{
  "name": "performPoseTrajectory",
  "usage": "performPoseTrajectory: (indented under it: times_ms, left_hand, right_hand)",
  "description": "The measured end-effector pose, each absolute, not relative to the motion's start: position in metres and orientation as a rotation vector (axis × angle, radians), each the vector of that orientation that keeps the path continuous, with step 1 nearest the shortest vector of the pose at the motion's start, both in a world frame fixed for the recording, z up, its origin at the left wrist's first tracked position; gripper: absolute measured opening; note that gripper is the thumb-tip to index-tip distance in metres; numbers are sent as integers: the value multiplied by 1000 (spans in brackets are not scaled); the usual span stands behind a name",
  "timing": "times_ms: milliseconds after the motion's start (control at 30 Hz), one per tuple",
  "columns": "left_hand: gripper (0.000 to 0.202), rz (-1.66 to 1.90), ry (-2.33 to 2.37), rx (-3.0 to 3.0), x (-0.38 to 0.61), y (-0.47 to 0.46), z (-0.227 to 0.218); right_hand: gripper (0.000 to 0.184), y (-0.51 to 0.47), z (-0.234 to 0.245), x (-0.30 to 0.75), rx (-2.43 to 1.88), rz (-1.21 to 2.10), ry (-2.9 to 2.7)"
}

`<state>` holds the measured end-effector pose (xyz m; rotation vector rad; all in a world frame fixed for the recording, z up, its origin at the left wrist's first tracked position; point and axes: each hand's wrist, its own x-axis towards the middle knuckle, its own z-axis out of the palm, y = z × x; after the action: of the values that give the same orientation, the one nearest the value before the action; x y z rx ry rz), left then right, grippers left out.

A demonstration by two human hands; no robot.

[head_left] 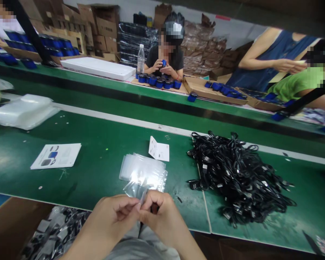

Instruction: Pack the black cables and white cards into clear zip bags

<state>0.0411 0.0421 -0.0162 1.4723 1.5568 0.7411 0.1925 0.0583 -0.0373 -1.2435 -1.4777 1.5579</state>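
Note:
My left hand [120, 213] and my right hand [158, 209] meet at the table's front edge, thumbs and fingertips pinched together. Between them is a clear plastic bag [143, 196], seen nearly edge-on; my fingers hide most of it. Just beyond lies a fanned stack of clear plastic bags [144, 169]. A folded white leaflet [159, 150] stands partly open behind that stack. To the right sits a large heap of black coiled cables [233, 173] with USB plugs. On the left is a pile of printed leaflets [56, 156].
Larger clear plastic bags [24, 110] lie at far left. Below the table, a cardboard box [21, 224] holds many bagged items. Across the raised green shelf, several people work among blue round items [159, 82], a water bottle [141, 59] and a white foam slab [97, 68].

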Motion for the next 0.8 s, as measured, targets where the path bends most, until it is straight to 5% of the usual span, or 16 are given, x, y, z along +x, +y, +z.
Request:
performPoseTrajectory:
  times_ms: [200,433,800]
  left_hand:
    - [35,539,1515,1708,33,51,-15]
    - [21,623,1448,1567,37,47,-16]
    - [33,413,1486,1900,41,53,-20]
  right_hand:
    - [15,55,-34,200,-1213,1610,-1552]
    - [16,56,-34,202,-1226,1542,-1629]
    - [23,39,-25,197,-1387,845,-1967]
